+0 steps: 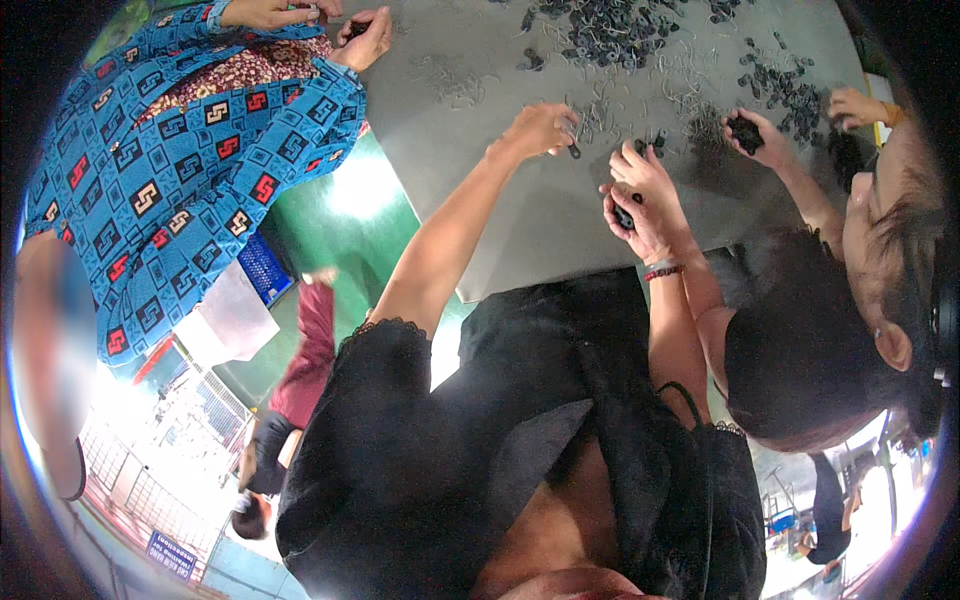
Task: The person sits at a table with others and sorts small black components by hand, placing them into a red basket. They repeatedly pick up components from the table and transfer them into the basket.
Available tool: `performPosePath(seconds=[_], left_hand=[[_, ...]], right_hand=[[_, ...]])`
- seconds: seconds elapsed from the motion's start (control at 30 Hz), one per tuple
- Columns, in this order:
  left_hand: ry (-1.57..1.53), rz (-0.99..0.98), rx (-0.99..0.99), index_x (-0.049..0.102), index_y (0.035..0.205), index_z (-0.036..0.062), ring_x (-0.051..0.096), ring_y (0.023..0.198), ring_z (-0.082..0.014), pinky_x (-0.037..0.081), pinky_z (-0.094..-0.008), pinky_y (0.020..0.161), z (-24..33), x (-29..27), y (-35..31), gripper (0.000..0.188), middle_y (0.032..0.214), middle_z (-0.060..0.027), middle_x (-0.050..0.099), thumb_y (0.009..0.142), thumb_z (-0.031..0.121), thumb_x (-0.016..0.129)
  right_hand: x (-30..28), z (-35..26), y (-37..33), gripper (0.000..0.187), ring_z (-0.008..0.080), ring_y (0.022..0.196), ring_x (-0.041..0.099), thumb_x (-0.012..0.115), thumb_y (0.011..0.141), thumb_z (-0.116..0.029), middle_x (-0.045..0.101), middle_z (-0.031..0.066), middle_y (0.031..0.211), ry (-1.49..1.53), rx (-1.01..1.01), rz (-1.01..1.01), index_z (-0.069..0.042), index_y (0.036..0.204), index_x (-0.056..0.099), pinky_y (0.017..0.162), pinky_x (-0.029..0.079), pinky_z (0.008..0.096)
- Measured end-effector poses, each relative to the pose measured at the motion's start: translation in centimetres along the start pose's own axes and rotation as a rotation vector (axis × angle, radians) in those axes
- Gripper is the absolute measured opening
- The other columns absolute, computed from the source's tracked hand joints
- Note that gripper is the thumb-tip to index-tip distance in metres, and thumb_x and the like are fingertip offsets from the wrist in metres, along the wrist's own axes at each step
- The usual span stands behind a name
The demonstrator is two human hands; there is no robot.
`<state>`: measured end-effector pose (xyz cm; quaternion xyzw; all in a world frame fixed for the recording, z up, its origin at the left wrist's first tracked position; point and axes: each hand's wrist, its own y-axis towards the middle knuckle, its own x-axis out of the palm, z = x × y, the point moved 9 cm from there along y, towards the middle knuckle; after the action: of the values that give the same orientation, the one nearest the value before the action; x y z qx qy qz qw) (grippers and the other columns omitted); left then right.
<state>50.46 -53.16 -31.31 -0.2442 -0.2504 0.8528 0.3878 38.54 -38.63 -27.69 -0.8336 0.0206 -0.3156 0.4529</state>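
My left hand (540, 131) reaches over the grey table (470, 200), fingertips pinched on a small dark piece (574, 152) with a rounded end. My right hand (645, 230), a red beaded bracelet at its wrist, is curled around several small black pieces (625, 212). Just beyond it, partly overlapping, is another person's hand (645, 170), close to a few dark pieces (652, 143). Thin curved pale strips (595, 115) lie scattered past my left fingertips. The exact kind of the black pieces is too small to make out.
A large pile of dark pieces (620, 35) lies at the far side, another (785, 95) at far right. A co-worker (890, 250) leans in from the right, one hand (760, 138) full of black pieces. A person in a blue patterned shirt (210, 170) works at left.
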Motion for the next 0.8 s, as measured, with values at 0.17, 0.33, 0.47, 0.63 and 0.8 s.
performPosePath(seconds=[0.17,0.33,0.47,0.63,0.8], left_hand=[[-0.159,0.025,0.058,0.055,0.113,0.0003,0.064,0.07,-0.0144,0.052,-0.0287,0.059,0.6,-1.8,-0.4,0.036,0.087,-0.0113,0.067,0.077,0.002,0.061],[-0.195,-0.047,0.082,0.056,0.111,-0.0002,0.065,0.073,-0.0143,0.053,-0.0266,0.063,6.2,-1.9,-2.9,0.035,0.087,-0.013,0.067,0.077,0.002,0.061],[0.1,0.037,0.178,0.057,0.109,0.0003,0.066,0.075,-0.0177,0.053,-0.0291,0.064,9.0,-1.6,-4.4,0.032,0.084,-0.0132,0.067,0.077,0.005,0.062],[0.353,0.246,0.379,0.059,0.103,0.0028,0.066,0.077,-0.0243,0.051,-0.0314,0.069,10.5,-2.2,-6.4,0.028,0.082,-0.0142,0.066,0.076,0.006,0.063],[0.295,0.211,0.321,0.061,0.098,0.0045,0.065,0.078,-0.0219,0.05,-0.0301,0.071,11.1,-2.7,-7.6,0.023,0.081,-0.0115,0.067,0.075,0.005,0.065]], right_hand=[[3.3,-4.1,0.7,0.026,0.0073,0.054,0.052,0.062,0.084,-0.025,0.054,0.0024,0.068,-0.127,-0.208,0.004,-0.004,0.098,0.057,0.037,0.033,0.0164],[2.2,-3.1,2.5,0.032,0.006,0.051,0.047,0.058,0.087,-0.029,0.053,0.0006,0.068,-0.107,-0.16,0.017,-0.003,0.105,0.058,0.036,0.03,0.0169],[3.6,-4.7,3.2,0.022,0.0071,0.048,0.046,0.06,0.085,-0.018,0.052,0.0018,0.067,-0.313,-0.145,0.037,-0.001,0.098,0.056,0.034,0.028,0.0176],[4.7,-6.4,1.9,0.014,0.0103,0.049,0.048,0.062,0.08,-0.007,0.053,0.0041,0.068,-0.444,-0.062,0.097,-0.005,0.081,0.048,0.035,0.03,0.0211],[3.7,-6.4,1.8,0.013,0.0097,0.049,0.049,0.061,0.079,-0.005,0.052,0.0019,0.068,-0.41,-0.07,0.101,-0.007,0.083,0.049,0.036,0.032,0.0221]])
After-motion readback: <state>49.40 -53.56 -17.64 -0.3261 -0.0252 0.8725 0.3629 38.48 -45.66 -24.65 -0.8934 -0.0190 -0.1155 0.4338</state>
